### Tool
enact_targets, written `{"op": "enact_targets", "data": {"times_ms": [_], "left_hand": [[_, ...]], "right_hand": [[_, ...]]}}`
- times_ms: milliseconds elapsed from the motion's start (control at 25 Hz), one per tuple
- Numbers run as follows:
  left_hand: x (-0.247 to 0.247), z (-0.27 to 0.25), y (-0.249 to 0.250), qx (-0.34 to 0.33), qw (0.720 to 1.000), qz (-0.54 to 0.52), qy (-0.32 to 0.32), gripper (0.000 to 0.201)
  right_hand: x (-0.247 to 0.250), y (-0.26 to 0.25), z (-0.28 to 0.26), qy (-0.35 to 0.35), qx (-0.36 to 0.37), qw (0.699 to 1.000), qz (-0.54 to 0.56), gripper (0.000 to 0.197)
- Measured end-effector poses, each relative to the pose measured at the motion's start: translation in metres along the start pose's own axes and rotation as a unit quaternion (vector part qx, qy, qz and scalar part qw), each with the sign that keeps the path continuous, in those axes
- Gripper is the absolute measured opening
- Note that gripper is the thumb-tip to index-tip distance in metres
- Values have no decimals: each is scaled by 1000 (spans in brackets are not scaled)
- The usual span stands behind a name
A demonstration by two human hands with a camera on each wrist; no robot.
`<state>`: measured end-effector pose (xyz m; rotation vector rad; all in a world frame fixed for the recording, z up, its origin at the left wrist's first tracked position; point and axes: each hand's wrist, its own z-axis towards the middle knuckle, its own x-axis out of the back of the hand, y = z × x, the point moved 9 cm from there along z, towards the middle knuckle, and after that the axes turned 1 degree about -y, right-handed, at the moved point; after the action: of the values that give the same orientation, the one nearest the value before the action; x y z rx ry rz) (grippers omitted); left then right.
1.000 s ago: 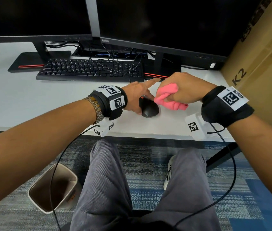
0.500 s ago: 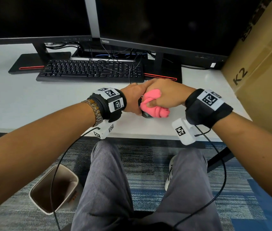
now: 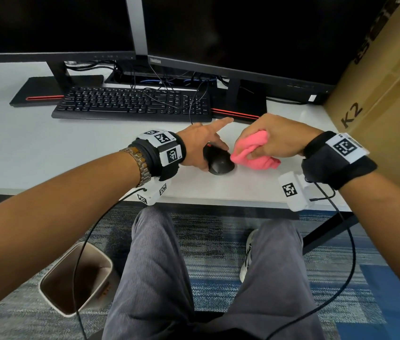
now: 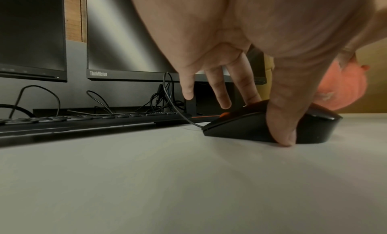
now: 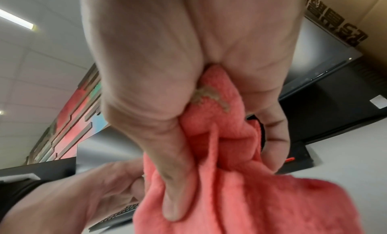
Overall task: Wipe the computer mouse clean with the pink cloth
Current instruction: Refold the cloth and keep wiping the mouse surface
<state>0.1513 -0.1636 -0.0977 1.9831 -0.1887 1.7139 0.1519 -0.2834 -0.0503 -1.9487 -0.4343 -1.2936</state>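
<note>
A black wired computer mouse (image 3: pixel 221 164) sits on the white desk (image 3: pixel 47 148) near its front edge. My left hand (image 3: pixel 201 146) holds it in place: the thumb presses the mouse's (image 4: pixel 240 126) near side, other fingers touch its top, and the index finger points forward. My right hand (image 3: pixel 277 141) grips a bunched pink cloth (image 3: pixel 252 153) just right of the mouse, and the cloth's lower left corner touches the mouse's right side. In the right wrist view the thumb and fingers curl around the cloth (image 5: pixel 261 196). The cloth (image 4: pixel 343 90) shows behind the mouse in the left wrist view.
A black keyboard (image 3: pixel 130 104) and two dark monitors stand behind the hands, with loose cables between them. A large cardboard box (image 3: pixel 385 99) borders the desk on the right. A waste bin (image 3: pixel 76 280) stands on the carpet below the desk's front edge.
Half a second ago my right hand pressed the cloth over the mouse, hiding it. It has slid off to the right, uncovering the mouse. My left hand still holds the mouse.
</note>
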Motion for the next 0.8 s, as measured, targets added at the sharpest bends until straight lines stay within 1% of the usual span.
{"op": "enact_targets", "data": {"times_ms": [160,240,280,320,400,440,480,560,600,640,720,800], "left_hand": [[4,-3,6,-5,1000,11,8,81],[4,-3,6,-1,1000,16,7,89],[3,-3,5,4,1000,18,1,94],[3,-3,7,3,1000,23,-1,93],[3,-5,9,0,999,43,0,83],[3,-7,9,-3,999,46,0,80],[3,-9,10,-4,999,41,-2,83],[7,-13,6,11,1000,0,7,100],[12,-15,2,23,999,-26,25,105],[18,-18,-1,34,997,-50,48,106],[32,-24,-6,58,989,-91,100,97],[43,-31,-8,88,973,-162,141,77]], "right_hand": [[-15,-13,4,-19,22,1000,9,24],[-22,-17,4,-36,24,999,5,21],[-24,-18,4,-42,28,999,-1,24],[-24,-20,3,-41,40,998,-10,25],[-10,-22,1,3,63,998,-15,22],[2,-19,-1,38,61,997,9,22],[14,-11,-3,72,50,995,48,22],[32,5,-11,123,23,985,119,22],[35,10,-14,135,16,981,141,22],[36,13,-16,144,10,977,157,22],[33,16,-17,160,-2,970,181,23],[32,22,-15,188,-16,961,203,24]]}}
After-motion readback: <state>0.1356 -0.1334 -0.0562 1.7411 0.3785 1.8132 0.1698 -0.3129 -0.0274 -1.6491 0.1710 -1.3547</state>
